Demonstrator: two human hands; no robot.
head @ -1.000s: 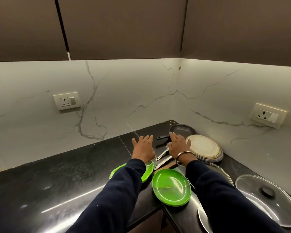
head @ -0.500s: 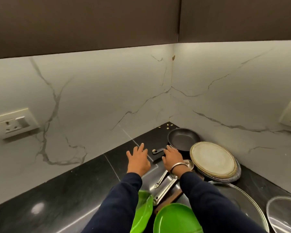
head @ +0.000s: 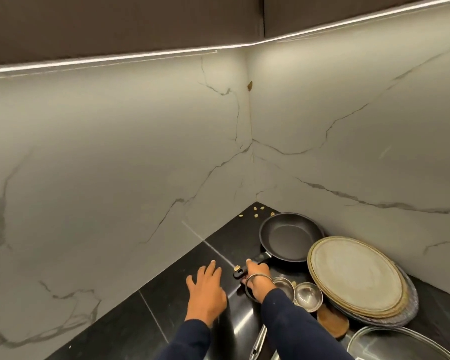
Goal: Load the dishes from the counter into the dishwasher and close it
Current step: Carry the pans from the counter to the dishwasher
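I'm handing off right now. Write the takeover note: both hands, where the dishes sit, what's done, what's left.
Right hand: grips the handle of the black non-stick frying pan, which sits in the counter corner.
Left hand: open, fingers spread above the black stone counter, holding nothing.
Beside the pan: stack of round beige plates, two small steel bowls, glass lid at the lower right.
Done: nothing visibly loaded; the dishwasher is out of view.
Left: lift the pan, carry every dish to the dishwasher, close it.
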